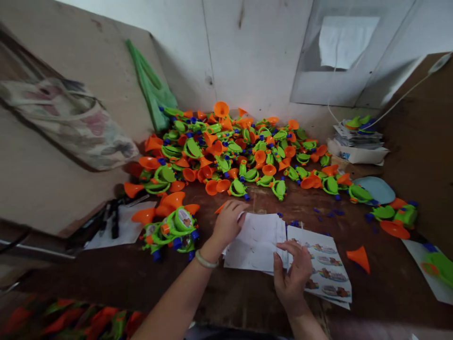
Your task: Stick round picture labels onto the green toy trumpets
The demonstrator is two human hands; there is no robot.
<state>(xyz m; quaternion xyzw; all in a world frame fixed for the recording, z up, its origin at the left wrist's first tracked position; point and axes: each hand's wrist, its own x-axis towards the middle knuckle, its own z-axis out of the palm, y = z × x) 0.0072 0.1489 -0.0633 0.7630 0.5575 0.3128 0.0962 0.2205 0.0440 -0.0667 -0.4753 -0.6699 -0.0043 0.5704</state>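
Two hands rest on paper sheets in front of a heap of toy horns.

The left hand (229, 221) lies with fingers curled, its grip loosely closed on the top edge of the white sheet (255, 242). The right hand (292, 272) presses flat, grip open, where that sheet meets the sticker sheet (327, 267). Both sheets lie on the brown surface (116, 274). Just left stand assembled green toys (173, 229); beyond, the pile of orange-and-green horns (233, 151) reaches the wall.
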